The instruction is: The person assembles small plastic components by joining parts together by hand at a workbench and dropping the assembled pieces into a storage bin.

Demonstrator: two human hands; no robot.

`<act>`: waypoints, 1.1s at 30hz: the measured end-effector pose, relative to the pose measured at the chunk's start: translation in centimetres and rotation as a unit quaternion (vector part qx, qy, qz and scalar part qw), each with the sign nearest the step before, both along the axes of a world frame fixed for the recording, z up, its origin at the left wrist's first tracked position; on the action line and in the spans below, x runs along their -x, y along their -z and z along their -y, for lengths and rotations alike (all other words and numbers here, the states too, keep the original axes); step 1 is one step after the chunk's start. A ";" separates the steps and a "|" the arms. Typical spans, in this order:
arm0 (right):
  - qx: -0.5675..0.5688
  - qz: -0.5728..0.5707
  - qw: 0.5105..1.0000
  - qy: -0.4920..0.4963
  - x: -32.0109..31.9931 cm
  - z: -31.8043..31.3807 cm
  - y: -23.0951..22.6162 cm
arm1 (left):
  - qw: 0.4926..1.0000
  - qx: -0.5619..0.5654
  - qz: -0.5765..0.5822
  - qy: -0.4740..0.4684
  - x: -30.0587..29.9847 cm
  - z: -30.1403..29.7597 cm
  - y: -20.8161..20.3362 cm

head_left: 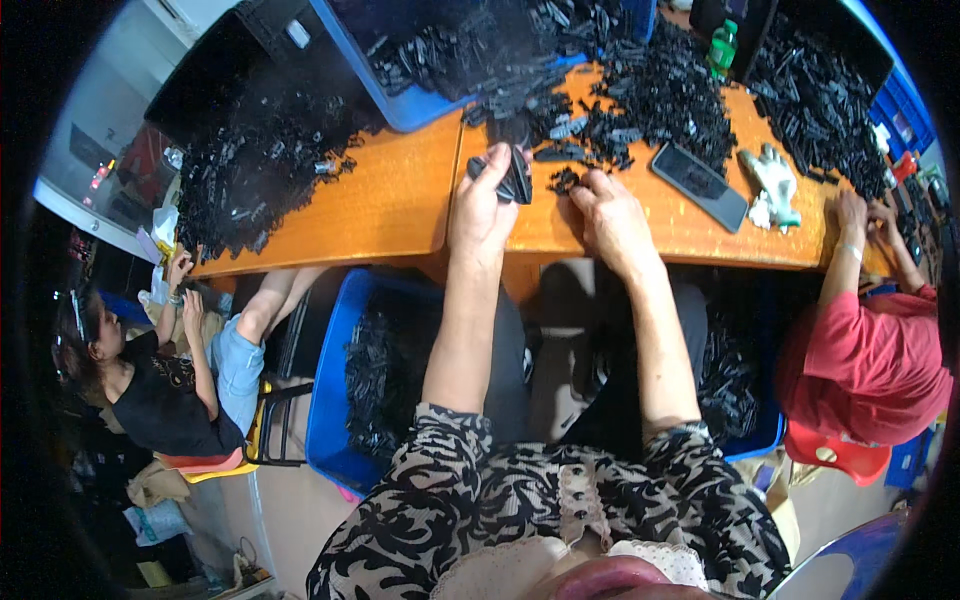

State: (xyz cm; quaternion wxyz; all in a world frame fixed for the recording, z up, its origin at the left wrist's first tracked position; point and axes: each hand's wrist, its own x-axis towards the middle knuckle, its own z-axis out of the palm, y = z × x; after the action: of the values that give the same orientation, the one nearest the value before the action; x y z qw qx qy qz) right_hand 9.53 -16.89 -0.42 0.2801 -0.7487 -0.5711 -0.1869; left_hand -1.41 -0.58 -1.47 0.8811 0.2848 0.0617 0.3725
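My left hand (480, 212) is closed around several dark, flat plastic pieces (515, 182), its thumb lying along them, above the near part of the orange wooden table (400, 205). To its right, my right hand (610, 218) rests at the tabletop with its fingers curled together. Small black plastic parts (563, 181) lie right at those fingertips; whatever the fingers pinch is hidden. Beyond both hands spreads a large loose heap of black plastic parts (660, 95).
A dark phone (698, 186) and a whitish work glove (770, 185) lie to the right; a green bottle (722, 48) stands behind. Blue bins of black parts flank my legs, including the left bin (328, 400). Co-workers sit left (165, 375) and right (870, 365).
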 end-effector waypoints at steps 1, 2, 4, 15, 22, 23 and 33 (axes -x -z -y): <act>-0.019 0.003 1.000 -0.010 0.1 0.0 0.1 | 0.998 0.021 0.026 0.053 0.3 -0.5 0.6; -0.015 0.014 1.000 0.007 0.0 0.2 0.1 | 0.998 0.058 0.012 0.039 0.0 -0.2 0.7; -0.032 0.015 0.999 0.026 -0.1 0.3 0.2 | 0.988 0.140 0.005 0.060 0.4 0.1 0.8; -0.074 -0.022 0.986 0.145 -1.2 0.5 1.1 | 0.981 -0.134 -0.105 -0.098 -0.4 1.5 0.7; -0.006 0.021 0.965 0.261 -1.6 1.2 0.7 | 0.865 -0.358 -0.298 -0.185 -0.4 2.0 0.9; 0.013 0.021 0.964 0.266 -1.4 1.4 0.4 | 0.812 -0.440 -0.317 -0.215 -0.2 2.1 0.9; 0.053 0.048 0.979 0.188 -0.5 1.7 0.0 | 0.608 -0.640 -0.417 -0.214 2.3 1.3 0.3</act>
State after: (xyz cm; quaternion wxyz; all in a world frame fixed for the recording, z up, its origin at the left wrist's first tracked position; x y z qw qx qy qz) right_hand 10.02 -18.55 -0.41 0.1719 -0.8470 -0.4415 -0.2410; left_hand -3.67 -1.84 -1.80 0.2482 0.8797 0.2275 0.3357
